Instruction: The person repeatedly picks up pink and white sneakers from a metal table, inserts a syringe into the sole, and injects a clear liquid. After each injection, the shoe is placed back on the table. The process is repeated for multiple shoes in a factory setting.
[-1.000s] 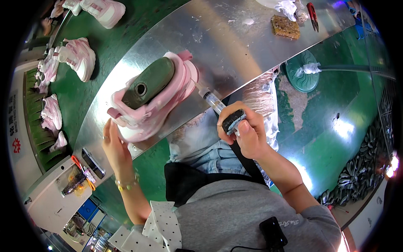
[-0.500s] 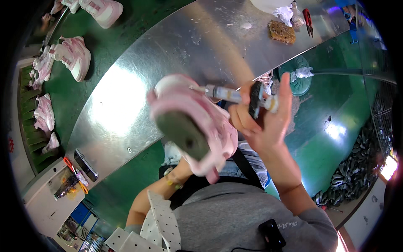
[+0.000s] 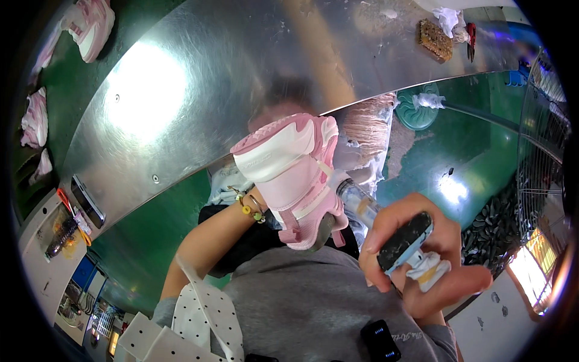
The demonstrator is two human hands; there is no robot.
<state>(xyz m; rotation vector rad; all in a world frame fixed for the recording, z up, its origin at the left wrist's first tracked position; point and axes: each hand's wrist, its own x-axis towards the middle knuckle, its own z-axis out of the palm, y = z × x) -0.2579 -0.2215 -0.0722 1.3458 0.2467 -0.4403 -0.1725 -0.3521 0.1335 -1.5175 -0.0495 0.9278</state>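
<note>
A pink and white sneaker (image 3: 289, 181) is tilted on its side above the near edge of the metal table. My left hand (image 3: 259, 196) holds it from behind; the shoe hides most of those fingers, and a beaded bracelet (image 3: 249, 209) circles the wrist. My right hand (image 3: 416, 247) is closed around a clear syringe (image 3: 358, 202), whose tip end meets the sneaker's right side. A black block-like piece (image 3: 405, 240) and a whitish wrapped end (image 3: 429, 271) sit at the rear of the syringe, between thumb and fingers.
The curved metal table (image 3: 241, 60) spans the top. On it lie a brown sponge (image 3: 435, 40), crumpled tissue (image 3: 447, 22) and red snips (image 3: 471, 42). More pink sneakers (image 3: 90, 27) stand at left. A phone (image 3: 88, 201) and orange-handled scissors (image 3: 64, 199) lie lower left. A green fan-like disc (image 3: 417, 108) is at right.
The sneaker has turned from showing its dark opening to showing its side. My right hand and the syringe have moved down and right, from the shoe's upper part to its right side.
</note>
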